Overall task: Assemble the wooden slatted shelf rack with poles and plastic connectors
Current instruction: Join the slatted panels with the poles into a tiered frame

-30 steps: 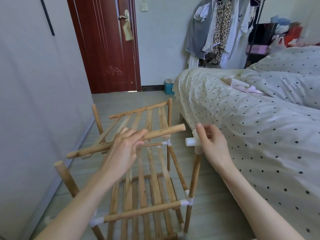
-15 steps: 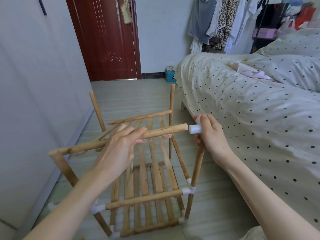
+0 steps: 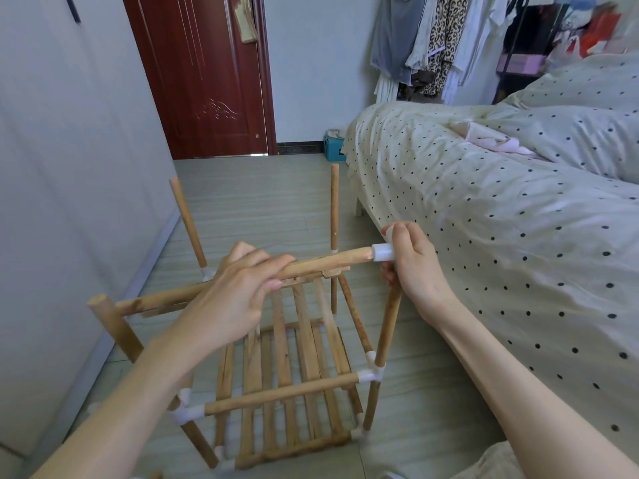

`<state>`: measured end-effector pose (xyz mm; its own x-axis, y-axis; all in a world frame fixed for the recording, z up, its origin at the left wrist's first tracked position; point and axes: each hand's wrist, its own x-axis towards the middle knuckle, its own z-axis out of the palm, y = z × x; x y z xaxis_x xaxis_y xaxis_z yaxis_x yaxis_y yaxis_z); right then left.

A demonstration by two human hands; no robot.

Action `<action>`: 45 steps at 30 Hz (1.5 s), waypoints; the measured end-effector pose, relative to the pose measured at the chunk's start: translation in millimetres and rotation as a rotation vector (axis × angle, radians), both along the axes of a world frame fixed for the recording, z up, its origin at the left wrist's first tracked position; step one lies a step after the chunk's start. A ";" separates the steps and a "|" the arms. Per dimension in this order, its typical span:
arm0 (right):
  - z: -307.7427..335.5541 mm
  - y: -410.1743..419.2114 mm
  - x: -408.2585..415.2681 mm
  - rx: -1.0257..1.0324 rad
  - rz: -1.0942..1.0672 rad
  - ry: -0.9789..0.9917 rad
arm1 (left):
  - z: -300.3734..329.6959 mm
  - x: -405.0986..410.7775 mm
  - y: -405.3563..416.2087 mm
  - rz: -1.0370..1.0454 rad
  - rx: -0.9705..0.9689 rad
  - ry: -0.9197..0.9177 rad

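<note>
Your left hand (image 3: 235,299) grasps the pole (image 3: 311,267), right hand (image 3: 411,267) pinches the connector (image 3: 382,253); skewed entry may jam or tip the rack (image 3: 287,392).

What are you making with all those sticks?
A person is building a wooden slatted shelf rack on the floor beside a bed with a dotted cover. The left hand grips a round wooden pole held level across the top. The right hand holds a white plastic connector on an upright corner pole, and the level pole's end is at the connector's opening.
</note>
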<state>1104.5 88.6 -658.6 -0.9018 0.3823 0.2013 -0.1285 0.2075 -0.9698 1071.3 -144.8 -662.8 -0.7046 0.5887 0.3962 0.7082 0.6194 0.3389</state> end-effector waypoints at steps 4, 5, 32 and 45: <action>0.1 -2.1 -1.2 0.024 -0.001 -0.014 | 0.5 3.4 4.6 0.070 -0.087 -0.018; 0.1 -2.5 -1.3 0.031 -0.002 -0.018 | 0.7 5.7 9.4 0.100 -0.127 0.025; 0.5 -0.6 1.0 0.011 0.006 -0.008 | 6.6 8.3 27.8 0.220 -0.140 0.126; 2.6 2.4 -0.5 -0.045 0.141 -0.042 | 10.2 5.8 39.6 0.199 -0.213 0.210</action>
<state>1103.9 91.0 -656.0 -0.9545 0.2590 0.1478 -0.1125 0.1464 -0.9828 1077.1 -105.1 -652.6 -0.7299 0.5330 0.4280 0.6071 0.7932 0.0474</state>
